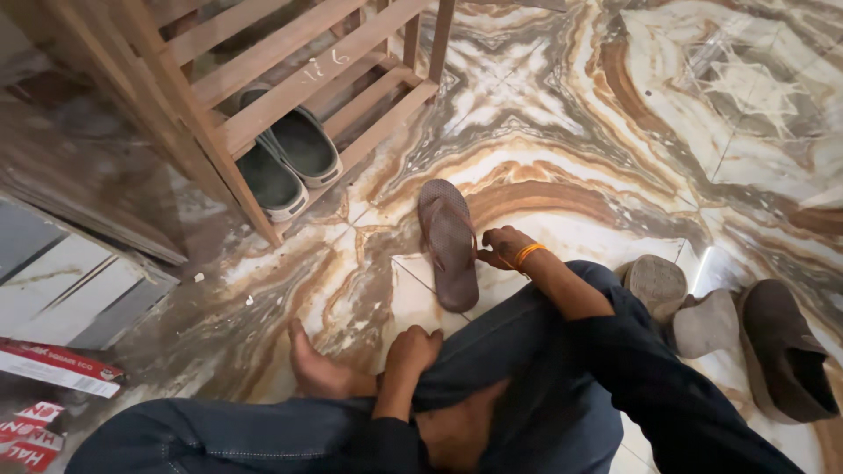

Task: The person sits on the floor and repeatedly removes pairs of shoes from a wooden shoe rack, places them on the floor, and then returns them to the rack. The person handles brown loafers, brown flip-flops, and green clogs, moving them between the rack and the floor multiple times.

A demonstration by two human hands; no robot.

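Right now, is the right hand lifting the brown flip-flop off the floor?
No, the brown flip-flop lies flat on the marble floor, with the right hand at its edge.

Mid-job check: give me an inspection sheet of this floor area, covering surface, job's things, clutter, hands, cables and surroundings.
Surface: glossy marbled floor tiles in white, brown and grey, some dust specks.
Job's things: brown rubber flip-flop sandal, tilted on its edge, sole side showing.
Clutter: brown slip-on shoes and an upturned grey-soled shoe at right; red and white cardboard boxes at lower left.
Hands: right hand touching the sandal's edge, grip unclear; left hand resting closed on a denim-clad knee.
Cables: nothing seen.
Surroundings: slatted wooden shoe rack holding a grey slip-on pair.
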